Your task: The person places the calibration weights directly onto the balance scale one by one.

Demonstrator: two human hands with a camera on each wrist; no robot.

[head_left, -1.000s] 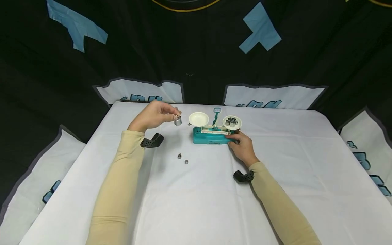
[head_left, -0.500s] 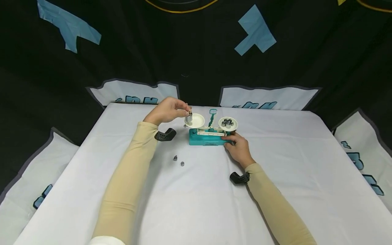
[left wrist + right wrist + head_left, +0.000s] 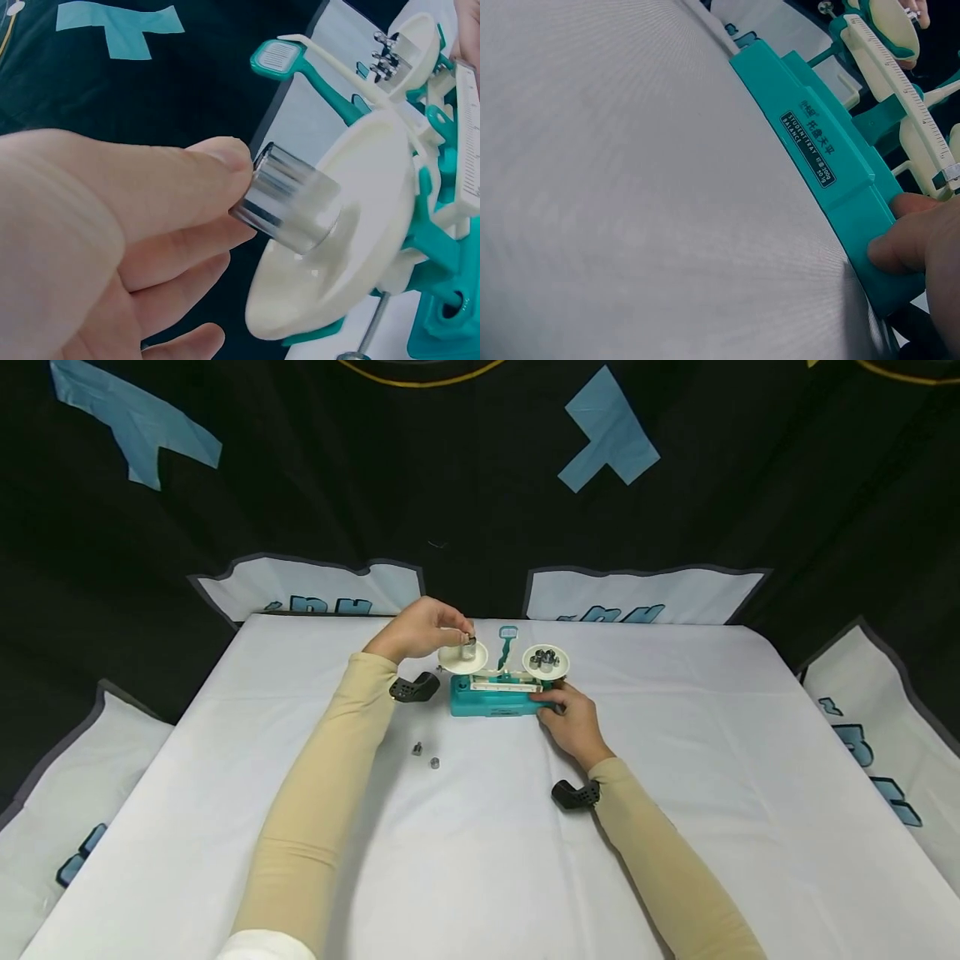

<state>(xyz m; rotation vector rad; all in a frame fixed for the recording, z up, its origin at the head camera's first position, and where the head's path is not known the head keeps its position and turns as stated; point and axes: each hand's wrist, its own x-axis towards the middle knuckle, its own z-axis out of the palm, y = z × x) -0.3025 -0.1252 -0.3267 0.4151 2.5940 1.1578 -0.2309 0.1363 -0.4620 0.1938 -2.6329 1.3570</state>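
A teal tray balance (image 3: 491,703) stands on the white-covered table, a cream pan on each side. My left hand (image 3: 426,628) pinches a large shiny cylindrical weight (image 3: 289,199) by its top. In the left wrist view the weight's lower end is at the left pan (image 3: 375,176); whether it bears fully on it I cannot tell. Several small metal weights (image 3: 544,658) stand in the right pan (image 3: 528,667). My right hand (image 3: 576,722) grips the right end of the balance's base, thumb on the front face in the right wrist view.
Two small metal weights, one knobbed (image 3: 417,748) and one squat (image 3: 435,763), are on the tablecloth (image 3: 480,860) in front of the balance. A black curtain (image 3: 315,468) with blue tape hangs behind the table.
My left hand has carried the large weight rightward from beside the balance to the left pan. My right hand has kept its hold on the base. The head view has shifted slightly.
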